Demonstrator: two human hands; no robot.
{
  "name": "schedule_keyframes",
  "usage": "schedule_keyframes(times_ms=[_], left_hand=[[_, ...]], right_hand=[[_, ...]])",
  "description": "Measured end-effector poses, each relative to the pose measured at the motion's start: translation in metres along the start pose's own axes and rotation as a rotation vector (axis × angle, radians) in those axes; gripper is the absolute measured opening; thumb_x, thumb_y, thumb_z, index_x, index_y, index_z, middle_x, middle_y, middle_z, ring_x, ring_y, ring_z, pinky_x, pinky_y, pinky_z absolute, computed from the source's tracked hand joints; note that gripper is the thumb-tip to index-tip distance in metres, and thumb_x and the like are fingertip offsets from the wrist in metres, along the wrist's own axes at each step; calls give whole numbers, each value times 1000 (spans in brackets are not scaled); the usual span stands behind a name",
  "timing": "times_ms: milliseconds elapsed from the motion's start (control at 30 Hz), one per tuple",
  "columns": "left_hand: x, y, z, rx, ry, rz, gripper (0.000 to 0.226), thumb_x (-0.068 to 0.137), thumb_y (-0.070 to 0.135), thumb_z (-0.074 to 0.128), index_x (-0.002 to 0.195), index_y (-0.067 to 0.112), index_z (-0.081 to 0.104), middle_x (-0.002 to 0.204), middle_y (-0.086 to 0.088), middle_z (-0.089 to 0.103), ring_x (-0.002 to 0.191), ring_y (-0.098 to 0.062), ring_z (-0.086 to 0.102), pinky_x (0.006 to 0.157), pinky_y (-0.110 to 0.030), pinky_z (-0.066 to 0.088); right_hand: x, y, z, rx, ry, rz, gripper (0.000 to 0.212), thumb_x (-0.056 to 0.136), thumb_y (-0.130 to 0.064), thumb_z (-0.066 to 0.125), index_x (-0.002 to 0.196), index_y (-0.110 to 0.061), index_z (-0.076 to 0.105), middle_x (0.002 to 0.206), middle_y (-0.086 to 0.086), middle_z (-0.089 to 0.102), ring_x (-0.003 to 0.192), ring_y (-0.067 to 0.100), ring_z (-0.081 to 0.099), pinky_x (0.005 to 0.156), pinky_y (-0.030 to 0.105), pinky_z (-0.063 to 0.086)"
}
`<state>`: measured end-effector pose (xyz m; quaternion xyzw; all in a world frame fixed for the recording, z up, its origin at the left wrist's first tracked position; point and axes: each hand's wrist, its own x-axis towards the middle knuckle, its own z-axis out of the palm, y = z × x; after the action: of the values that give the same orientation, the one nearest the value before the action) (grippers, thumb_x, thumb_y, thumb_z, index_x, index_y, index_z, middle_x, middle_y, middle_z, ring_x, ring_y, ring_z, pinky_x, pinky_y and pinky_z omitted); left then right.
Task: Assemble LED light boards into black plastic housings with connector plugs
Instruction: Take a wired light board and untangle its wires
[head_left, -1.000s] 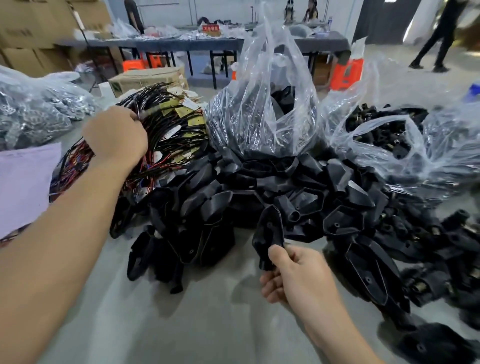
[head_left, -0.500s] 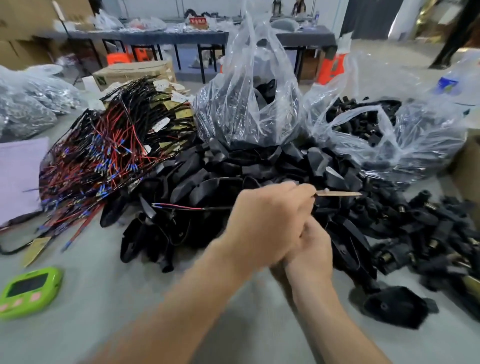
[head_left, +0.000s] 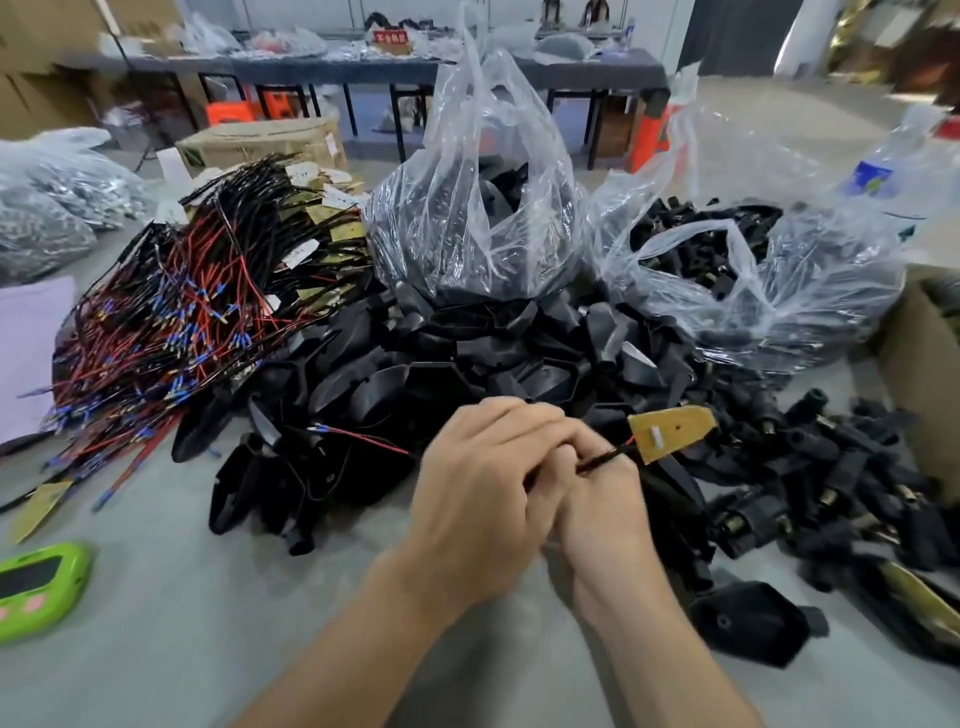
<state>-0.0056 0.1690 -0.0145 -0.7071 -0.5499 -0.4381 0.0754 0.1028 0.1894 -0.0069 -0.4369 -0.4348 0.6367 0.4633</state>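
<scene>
L hand (head_left: 483, 488) and R hand (head_left: 605, 512) met low over the desk (head_left: 208, 623), just in front of the housing pile (head_left: 467, 364). Both sets of fingers were curled, pinching the wire lead (head_left: 605, 460). The LED board (head_left: 670, 432) stuck out to the R, tilted. Any housing in the grip was hidden. Prob. best: keep lead taut, feed wire end first, seat board square w/ the opening, no forcing.

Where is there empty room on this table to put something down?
Free: the bare grey table between the green plastic gadget and the heap of black plastic housings. Crowded: the red and black wire pile on the left, clear plastic bags behind, black connector plugs on the right.
</scene>
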Motion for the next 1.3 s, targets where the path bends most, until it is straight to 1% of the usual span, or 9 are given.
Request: schedule_keyframes(times_ms=[167,333,467,567,700,800,900,1067,1300], left_hand=[[9,-8,-23,-386,-73,-467,21,95,37,60,100,31,78,82,13,76,73,-3,68,68,-31,57],[17,12,-36,-737,-348,-525,20,93,24,61,101,28,80,64,-2,72,45,-12,56,47,-21,46],[1,24,-36,-1004,-541,-662,21,91,22,62,76,20,77,54,-7,63,37,-14,46,40,-20,39],[-9,19,-23,-845,-343,-817,26,90,13,64,65,12,71,50,-8,60,36,-14,40,40,-20,33],[-16,13,-23,-521,-387,-676,25,89,29,66,67,20,74,54,0,66,44,-10,48,50,-26,38],[-17,6,-35,-84,-149,-533,15,81,46,64,79,36,76,59,16,66,54,-2,58,54,-24,45],[-17,-11,-55,289,96,-586,9,85,42,68,91,38,74,59,15,61,67,-17,65,62,-28,45],[-25,-20,-43,431,-73,-638,31,91,51,66,118,37,70,96,11,73,98,-22,66,72,-30,34],[-24,-39,-27,558,-315,-589,65,86,68,58,137,29,61,131,6,65,120,-26,52,98,-42,39]], right_hand=[[12,-41,-10,256,-55,-107,23,87,16,64,92,-5,69,76,13,73,58,15,65,58,22,56],[27,-73,-17,278,59,-272,17,95,4,63,88,-11,67,70,7,68,51,10,54,48,17,44],[27,-61,-20,71,115,-233,14,102,-7,54,95,-14,63,64,6,61,41,11,44,38,19,28],[6,-37,-19,-111,-41,-163,10,100,-10,58,96,-15,66,66,7,62,44,14,47,38,21,33],[-12,-14,-22,-216,-140,-93,16,92,4,65,87,-10,70,62,7,60,54,15,54,57,32,50],[-11,-14,-30,-188,-73,-130,20,97,2,58,81,-9,64,63,8,65,50,14,55,46,23,44],[-9,-11,-39,-191,-56,-130,22,103,-3,49,84,-11,56,67,13,69,47,20,56,39,25,40],[-8,0,-40,-398,-159,-164,16,102,-11,51,87,-12,57,64,11,70,39,19,53,37,21,36],[-15,2,-37,-445,-207,-223,24,87,8,62,91,-15,61,58,9,64,56,34,67,53,35,55]])
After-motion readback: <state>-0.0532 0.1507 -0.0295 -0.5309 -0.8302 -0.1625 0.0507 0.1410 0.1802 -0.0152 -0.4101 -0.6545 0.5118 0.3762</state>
